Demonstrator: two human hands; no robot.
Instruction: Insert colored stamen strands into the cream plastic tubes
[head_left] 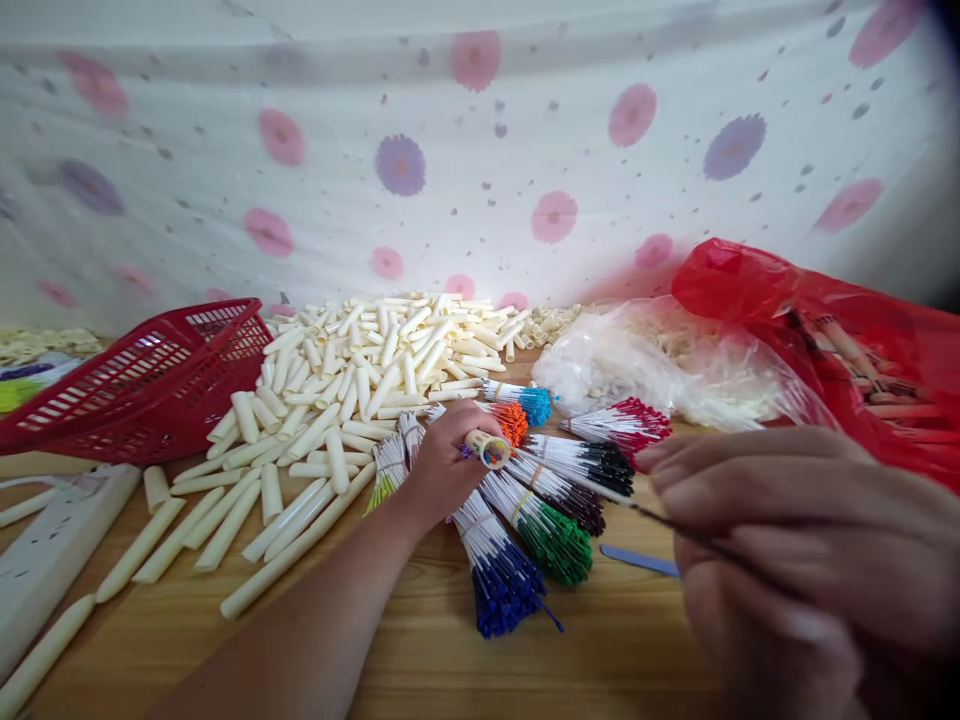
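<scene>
My left hand [444,462] is closed around a short cream tube [487,449] whose open end shows several coloured refill tips. It hovers over bundles of thin white pen refills [540,500] fanned out on the wooden table, tipped blue, green, black, red, orange and light blue. My right hand [787,560], close to the camera and blurred, pinches a single thin refill [675,530] that points left toward the bundles. A large heap of cream tubes [360,370] lies behind my left hand.
A red plastic basket [150,380] lies tipped at the left. A clear bag [660,365] and a red bag [825,340] of parts sit at the right. A white power strip [52,550] lies at the left edge. A flowered cloth [480,150] hangs behind.
</scene>
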